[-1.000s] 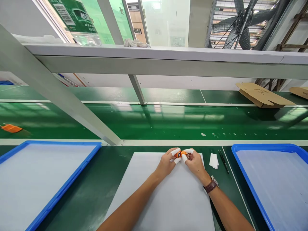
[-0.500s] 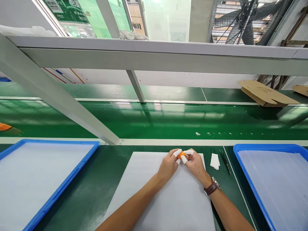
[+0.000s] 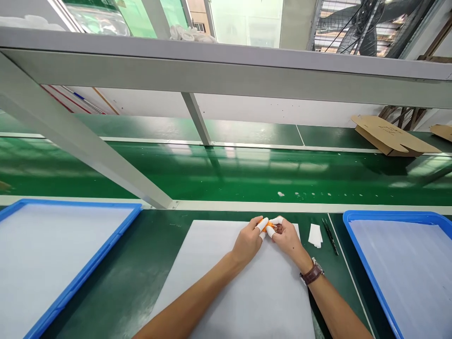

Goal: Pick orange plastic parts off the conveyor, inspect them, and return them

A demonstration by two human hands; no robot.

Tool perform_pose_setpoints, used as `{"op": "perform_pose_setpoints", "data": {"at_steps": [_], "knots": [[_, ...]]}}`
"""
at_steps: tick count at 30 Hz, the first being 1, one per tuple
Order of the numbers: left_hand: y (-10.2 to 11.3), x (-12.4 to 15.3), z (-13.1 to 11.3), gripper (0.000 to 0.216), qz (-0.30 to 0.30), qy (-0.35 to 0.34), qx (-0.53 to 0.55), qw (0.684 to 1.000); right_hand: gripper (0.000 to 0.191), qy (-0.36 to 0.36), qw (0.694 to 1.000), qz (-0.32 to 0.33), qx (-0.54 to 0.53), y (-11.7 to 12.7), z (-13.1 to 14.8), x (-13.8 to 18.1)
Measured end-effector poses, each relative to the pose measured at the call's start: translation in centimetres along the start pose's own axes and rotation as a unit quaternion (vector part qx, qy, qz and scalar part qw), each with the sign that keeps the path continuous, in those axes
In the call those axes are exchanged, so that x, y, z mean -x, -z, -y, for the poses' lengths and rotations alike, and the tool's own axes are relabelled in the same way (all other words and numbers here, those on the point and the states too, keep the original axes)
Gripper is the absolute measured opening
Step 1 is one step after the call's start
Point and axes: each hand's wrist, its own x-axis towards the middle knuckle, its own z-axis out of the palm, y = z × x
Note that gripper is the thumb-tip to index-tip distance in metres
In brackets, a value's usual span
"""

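A small orange piece is pinched between both hands above the far part of a white sheet. My left hand grips it from the left with thumb and index finger. From the right, my right hand holds it in a pinch too. White finger cots cover the thumbs and index fingers of both hands. The fingertips hide most of the piece, so its exact kind cannot be made out. Right of the sheet lie some small white paper slips and a pair of dark tweezers.
Blue-rimmed trays lined in white stand on the green table, a left tray and a right tray. Beyond runs a green conveyor belt, with a cardboard box past it. A grey metal post slants across the left.
The view has shifted slightly. Both hands stay pinched on the orange piece, with small finger movements around it. An orange thing on the belt at far left has gone out of view.
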Motion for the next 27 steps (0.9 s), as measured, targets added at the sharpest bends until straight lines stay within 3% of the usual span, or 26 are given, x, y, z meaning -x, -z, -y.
{"op": "perform_pose_setpoints", "data": {"at_steps": [3,7,11,15,20,24,27], "knots": [[0.3,-0.3,-0.2,0.034,0.015,0.020,0.033,0.999,0.018,0.000,1.000,-0.009,-0.004,0.0,0.2,0.0],[1.5,-0.8,-1.1,0.038,0.047,0.112,0.164,0.979,0.033,0.003,0.999,-0.001,-0.033,0.2,0.8,0.2],[2.5,-2.6,-0.7,0.034,0.007,0.193,0.186,0.963,0.046,-0.005,0.998,-0.017,-0.065,0.3,1.0,0.0],[2.7,-7.3,2.9,0.041,-0.042,0.281,0.137,0.949,0.040,-0.007,0.998,-0.015,-0.058,0.1,0.6,-0.3],[3.0,-14.0,7.6,0.037,-0.064,0.330,0.143,0.931,0.032,0.010,0.999,-0.007,-0.035,-0.2,0.2,-0.3],[3.5,-15.3,7.9,0.032,-0.080,0.340,0.161,0.923,0.027,0.018,0.999,-0.005,-0.032,-0.3,0.2,-0.4],[3.5,-14.5,5.7,0.037,-0.129,0.325,0.158,0.923,0.024,0.025,0.999,-0.007,-0.035,-0.4,0.1,-0.5]]}}
